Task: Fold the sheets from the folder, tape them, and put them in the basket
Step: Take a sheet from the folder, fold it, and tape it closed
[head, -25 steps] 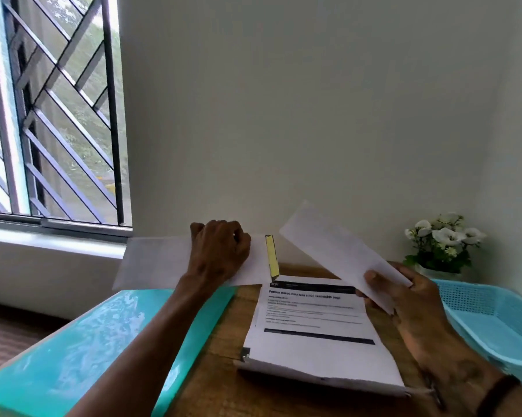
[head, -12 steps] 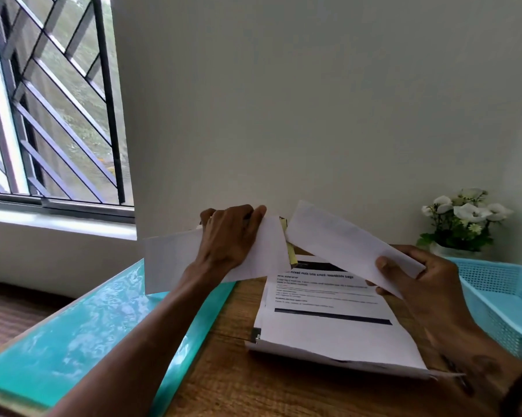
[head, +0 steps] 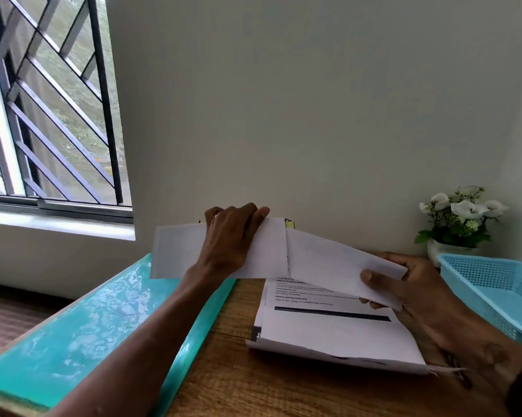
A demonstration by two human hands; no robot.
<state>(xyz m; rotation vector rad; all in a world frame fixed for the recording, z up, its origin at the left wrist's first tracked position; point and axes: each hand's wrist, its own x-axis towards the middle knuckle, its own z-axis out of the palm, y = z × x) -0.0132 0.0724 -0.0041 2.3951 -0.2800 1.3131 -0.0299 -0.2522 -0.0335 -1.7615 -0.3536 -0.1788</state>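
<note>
sheet [head: 328,260] between both hands' fingers [head: 371,278]

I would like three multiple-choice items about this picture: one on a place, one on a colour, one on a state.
1. Where is the basket?
A. at the right edge of the table
B. on the window sill
C. on the floor

2. What colour is the folder?
A. red
B. turquoise
C. black

3. What is the left hand doing?
A. resting flat on the table
B. gripping a folded sheet
C. touching the flowers

Answers: 1 A, it stands beside the flowers; 2 B, its cover is glossy turquoise; 3 B, its fingers curl over the sheet's top edge.
</note>
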